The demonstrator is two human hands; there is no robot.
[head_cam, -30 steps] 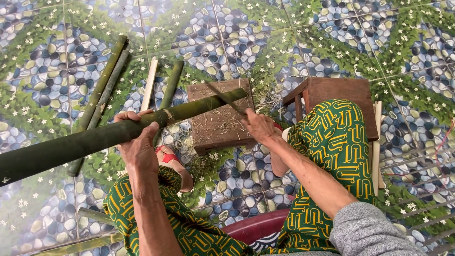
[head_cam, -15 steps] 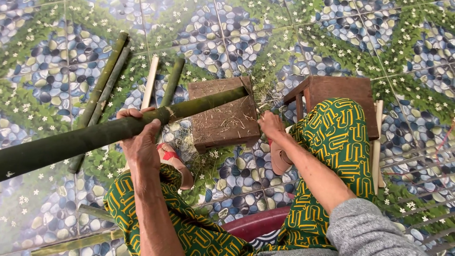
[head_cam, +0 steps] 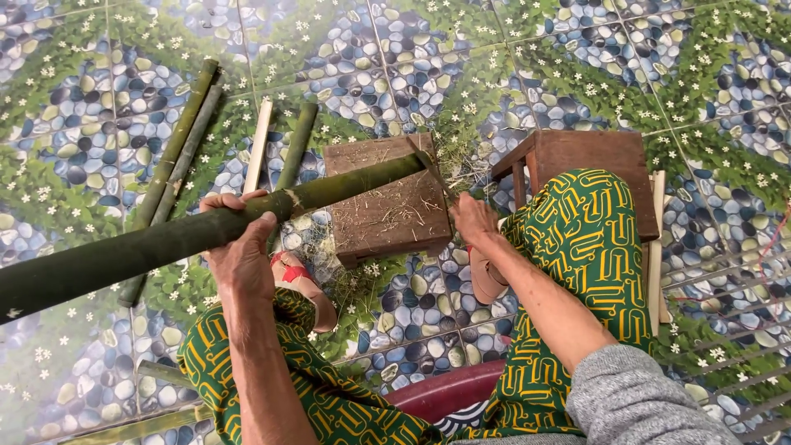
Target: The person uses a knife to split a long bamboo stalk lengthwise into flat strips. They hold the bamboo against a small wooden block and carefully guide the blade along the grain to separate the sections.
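While left hand (head_cam: 239,255) fingers grip bamboo pole (head_cam: 206,231) | pole's near end cut off | right hand (head_cam: 474,218) grasp unclear

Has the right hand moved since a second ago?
Yes. The right hand has dropped from the wooden block's top right edge toward its lower right corner, nearer the knee.

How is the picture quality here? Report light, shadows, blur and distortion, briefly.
Head view: even, soft daylight, with no glare on the tiled floor; only faint shadows under the wooden block and stool; wide-angle bending curves the tile lines near the edges; the left hand, bamboo pole and right hand all look sharp, without motion blur.
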